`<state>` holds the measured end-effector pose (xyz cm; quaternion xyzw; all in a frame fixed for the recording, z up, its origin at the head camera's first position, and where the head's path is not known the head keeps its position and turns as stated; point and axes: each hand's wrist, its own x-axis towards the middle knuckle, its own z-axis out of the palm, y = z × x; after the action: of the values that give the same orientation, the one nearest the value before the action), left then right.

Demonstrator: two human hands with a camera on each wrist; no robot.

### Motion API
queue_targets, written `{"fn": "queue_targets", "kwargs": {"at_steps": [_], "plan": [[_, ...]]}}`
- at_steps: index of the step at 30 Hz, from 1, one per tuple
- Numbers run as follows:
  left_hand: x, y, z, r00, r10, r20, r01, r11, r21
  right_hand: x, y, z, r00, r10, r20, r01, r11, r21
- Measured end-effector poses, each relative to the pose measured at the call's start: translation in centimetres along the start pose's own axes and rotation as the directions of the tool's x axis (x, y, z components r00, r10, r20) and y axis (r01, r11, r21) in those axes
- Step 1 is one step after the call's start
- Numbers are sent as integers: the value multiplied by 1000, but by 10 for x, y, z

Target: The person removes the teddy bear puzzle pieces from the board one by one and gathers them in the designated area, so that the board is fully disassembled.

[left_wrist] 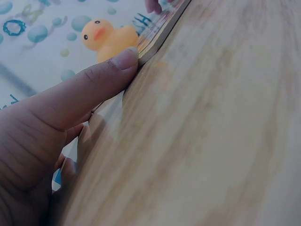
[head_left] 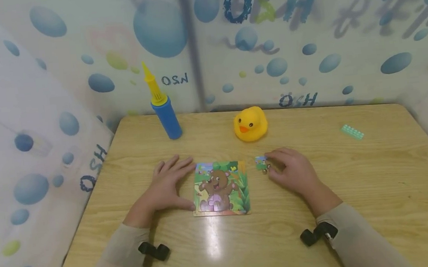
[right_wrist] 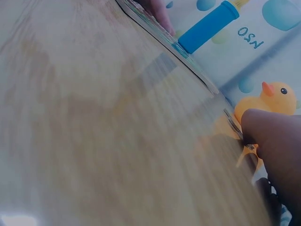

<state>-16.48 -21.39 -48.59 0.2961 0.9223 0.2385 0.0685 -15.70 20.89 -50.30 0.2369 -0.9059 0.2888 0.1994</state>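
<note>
Left hand (head_left: 163, 190): I am seeing it spread along the left side of the bear puzzle (head_left: 219, 189), released, with its thumb touching the lower left corner and its fingers reaching out by the upper left one.
Right hand (head_left: 293, 171): I am watching it grasping the small puzzle piece (head_left: 261, 162), pinching it between thumb and fingers.
Puzzle piece: it is showing blue and green on its face, just beside the puzzle's right edge, with a gap between; from the right wrist I am catching only a thin edge behind the thumb, so I cannot tell whether it is touching the counter (head_left: 377, 178).
Bear puzzle: it is lying flat between the two hands, showing a brown bear among green leaves.
Duck (head_left: 251, 123): it is sitting beyond the puzzle, yellow, pointing its orange beak toward the person.
Pump (head_left: 168, 118): it is standing beyond the left hand, blue below and yellow on top.
Studded strip (head_left: 352, 131): it is lying well apart on the right, mint green.
Counter: its pale wood grain is reflecting a bright patch in front of the puzzle.
Wall (head_left: 223, 68): I am seeing bubbles and lettering covering it.
</note>
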Motion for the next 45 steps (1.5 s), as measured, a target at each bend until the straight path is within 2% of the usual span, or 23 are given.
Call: {"fn": "queue_targets", "kwargs": {"at_steps": [17, 28, 38, 45], "plan": [[-2, 3, -2, 1000, 10, -16, -10, 1000, -19, 5, -9, 6, 999, -35, -21, 34, 999, -20], [-1, 4, -3, 1000, 7, -19, -8, 1000, -12, 2, -8, 9, 1000, -16, -5, 16, 999, -45], [-1, 2, -1, 1000, -2, -13, 2, 1000, 0, 2, -8, 9, 999, -33, 20, 33, 999, -19], [-1, 1, 0, 1000, -6, -3, 6, 1000, 4, 5, -16, 12, 999, -45, -13, 45, 999, 14]]}}
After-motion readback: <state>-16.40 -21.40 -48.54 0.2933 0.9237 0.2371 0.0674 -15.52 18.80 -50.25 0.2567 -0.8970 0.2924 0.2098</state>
